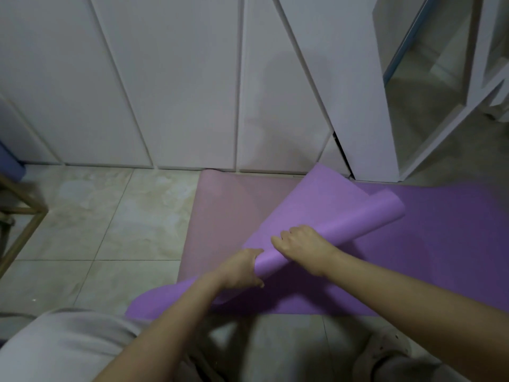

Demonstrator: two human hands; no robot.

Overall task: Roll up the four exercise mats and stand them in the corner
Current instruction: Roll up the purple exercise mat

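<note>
A purple exercise mat (440,244) lies on the tiled floor, stretching right. Its left end is curled over into a loose roll (325,213) that runs diagonally from lower left to upper right. Beneath it lies a pink mat (234,205), flat against the cabinet base. My left hand (242,268) grips the near part of the roll, fingers curled round its edge. Higher up the same roll, my right hand (300,244) presses down on top with bent fingers. A blue rolled mat (9,161) shows at the far left edge, mostly cut off.
White cabinet doors (165,92) line the far side. An open white door panel and glass shelf unit (413,106) stand at the right. A wooden frame (22,221) sits at the left. Beige floor tiles (110,216) lie left of the mats. My knee and shoe are below.
</note>
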